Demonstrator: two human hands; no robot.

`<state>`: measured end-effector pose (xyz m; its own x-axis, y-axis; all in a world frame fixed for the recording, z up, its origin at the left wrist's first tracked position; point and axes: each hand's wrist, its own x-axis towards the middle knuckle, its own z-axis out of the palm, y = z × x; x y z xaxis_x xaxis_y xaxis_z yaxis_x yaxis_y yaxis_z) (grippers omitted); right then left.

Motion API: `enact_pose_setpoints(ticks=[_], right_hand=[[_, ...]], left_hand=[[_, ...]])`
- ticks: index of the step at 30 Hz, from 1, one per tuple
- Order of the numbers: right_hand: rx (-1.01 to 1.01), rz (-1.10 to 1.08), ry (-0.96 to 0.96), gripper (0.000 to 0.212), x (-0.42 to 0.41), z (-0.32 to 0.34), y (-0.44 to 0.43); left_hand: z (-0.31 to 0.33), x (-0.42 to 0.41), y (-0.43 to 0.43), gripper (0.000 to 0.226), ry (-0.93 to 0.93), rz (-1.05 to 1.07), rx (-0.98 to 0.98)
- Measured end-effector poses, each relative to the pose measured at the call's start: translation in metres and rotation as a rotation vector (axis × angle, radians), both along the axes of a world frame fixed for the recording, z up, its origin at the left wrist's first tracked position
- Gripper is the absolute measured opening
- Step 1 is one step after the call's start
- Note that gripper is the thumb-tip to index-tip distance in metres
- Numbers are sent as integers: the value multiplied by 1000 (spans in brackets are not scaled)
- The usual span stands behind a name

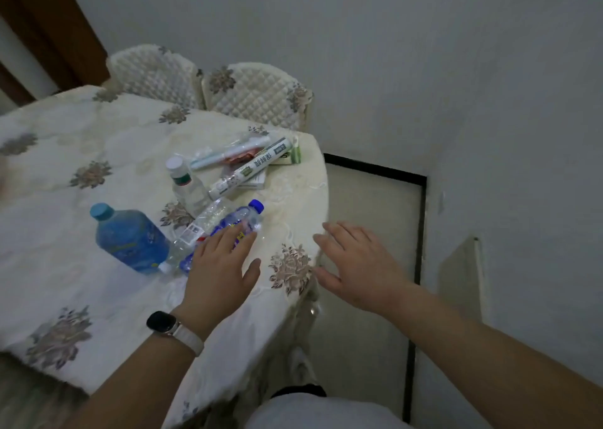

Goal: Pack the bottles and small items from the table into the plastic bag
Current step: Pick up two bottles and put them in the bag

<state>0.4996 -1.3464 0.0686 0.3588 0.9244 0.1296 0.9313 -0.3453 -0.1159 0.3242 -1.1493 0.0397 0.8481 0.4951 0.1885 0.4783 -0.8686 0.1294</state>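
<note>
The small blue-capped bottle and clear bottle block the left grip ahead; bare worktop lies open toward the right grip

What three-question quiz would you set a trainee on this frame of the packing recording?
1. True or false: the right hand holds nothing.
2. Fill in: the watch sits on the ___ wrist.
3. What colour is the cap of the lying bottle under the left hand and its fingers?

Key: 1 true; 2 left; 3 blue.
</note>
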Motion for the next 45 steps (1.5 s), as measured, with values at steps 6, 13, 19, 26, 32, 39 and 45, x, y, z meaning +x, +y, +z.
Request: enact_pose_setpoints(ticks=[6, 13, 19, 26, 32, 39, 45], right_hand=[[-65, 77, -39, 57, 43, 1, 64], [-67, 189, 49, 59, 65, -4, 133], [-68, 340, 176, 61, 83, -25, 209], [-105, 592, 284, 65, 100, -52, 306], [-189, 784, 442, 81, 110, -66, 374], [-312, 917, 621, 93, 91, -84, 431], [-375, 952, 839, 81, 77, -104, 448]], left_hand=[[-16, 26, 48, 45, -74, 139, -50], [-36, 28, 83, 53, -34, 290, -140], [-56, 33, 95, 56, -44, 462, -238], [-70, 43, 91, 63, 33, 642, -315], [-72, 63, 80, 83, 147, 845, -394], [-74, 91, 73, 88, 149, 981, -290], [-82, 106, 72, 83, 230, 1047, -215]])
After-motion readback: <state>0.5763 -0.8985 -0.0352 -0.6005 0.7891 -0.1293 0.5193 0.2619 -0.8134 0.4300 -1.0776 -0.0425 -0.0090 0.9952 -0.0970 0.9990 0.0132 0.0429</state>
